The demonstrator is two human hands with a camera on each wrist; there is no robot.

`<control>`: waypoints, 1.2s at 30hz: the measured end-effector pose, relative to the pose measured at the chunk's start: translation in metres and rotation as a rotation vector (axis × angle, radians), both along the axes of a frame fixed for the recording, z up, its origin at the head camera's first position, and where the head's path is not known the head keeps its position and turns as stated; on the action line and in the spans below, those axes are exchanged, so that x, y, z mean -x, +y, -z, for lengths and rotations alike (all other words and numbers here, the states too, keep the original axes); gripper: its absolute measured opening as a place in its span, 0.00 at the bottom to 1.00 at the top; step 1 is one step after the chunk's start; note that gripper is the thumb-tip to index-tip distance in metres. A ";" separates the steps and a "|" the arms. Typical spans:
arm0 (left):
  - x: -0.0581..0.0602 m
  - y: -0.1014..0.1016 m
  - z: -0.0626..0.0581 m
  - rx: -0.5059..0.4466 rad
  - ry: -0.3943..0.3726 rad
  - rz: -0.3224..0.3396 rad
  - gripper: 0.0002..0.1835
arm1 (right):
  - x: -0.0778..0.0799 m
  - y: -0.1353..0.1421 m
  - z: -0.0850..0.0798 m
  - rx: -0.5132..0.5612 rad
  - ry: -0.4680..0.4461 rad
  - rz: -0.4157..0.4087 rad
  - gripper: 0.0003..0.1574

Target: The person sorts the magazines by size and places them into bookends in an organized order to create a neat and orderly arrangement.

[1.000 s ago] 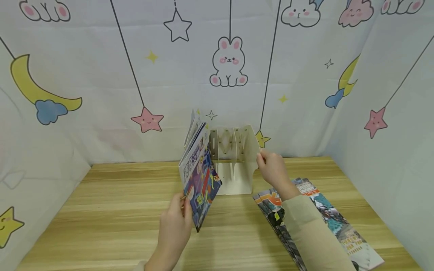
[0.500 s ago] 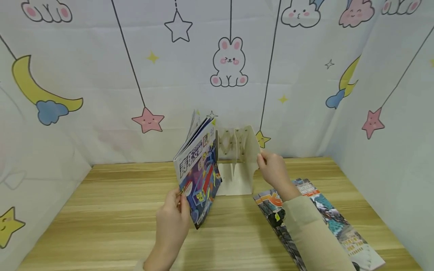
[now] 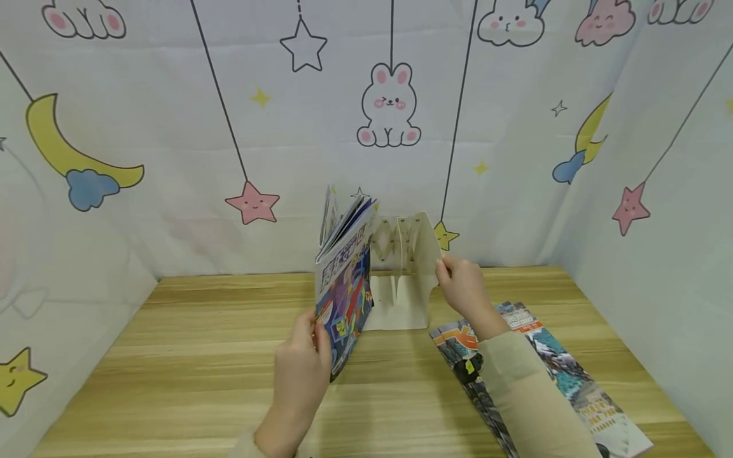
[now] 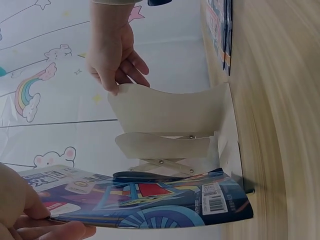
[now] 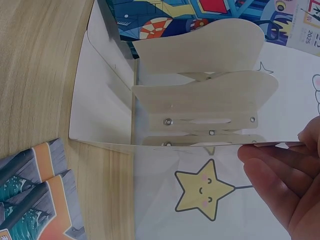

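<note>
The left hand [image 3: 300,359] pinches the near edge of a colourful magazine [image 3: 346,305] between thumb and fingers. The right hand [image 3: 464,286] pinches the edge of the end panel [image 3: 426,261] of a cream rack [image 3: 395,315]. The magazine is raised at the rack's left side, slightly tilted, beyond the dividers [image 5: 200,52] as the right wrist view shows; whether its lower edge rests on the base, I cannot tell. Just behind it, more magazines [image 3: 328,219] stand upright at the same side. Under and beside the right sleeve [image 3: 532,388], a group of flat magazines [image 3: 564,369] lies on the wooden table [image 3: 189,356]. The work looks partway along: some magazines seem already racked, this one is not yet released, and the flat ones are outside the rack.
</note>
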State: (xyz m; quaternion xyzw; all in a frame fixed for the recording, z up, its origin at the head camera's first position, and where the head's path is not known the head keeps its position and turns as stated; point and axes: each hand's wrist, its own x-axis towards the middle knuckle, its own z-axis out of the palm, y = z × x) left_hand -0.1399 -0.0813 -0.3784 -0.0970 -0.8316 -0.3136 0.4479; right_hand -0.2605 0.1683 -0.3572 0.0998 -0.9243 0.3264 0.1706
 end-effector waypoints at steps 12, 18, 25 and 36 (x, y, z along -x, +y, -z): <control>0.010 0.010 -0.003 0.030 -0.004 -0.029 0.06 | 0.000 -0.001 -0.002 0.007 -0.014 0.009 0.18; 0.011 0.009 -0.006 0.018 -0.017 -0.021 0.06 | 0.000 -0.001 -0.002 0.008 -0.026 0.006 0.20; 0.009 0.003 -0.014 -0.010 0.018 -0.048 0.08 | -0.001 0.000 -0.003 0.004 -0.024 0.013 0.22; 0.007 0.006 -0.033 -0.020 0.011 -0.099 0.07 | -0.003 -0.001 -0.003 0.008 -0.016 -0.001 0.23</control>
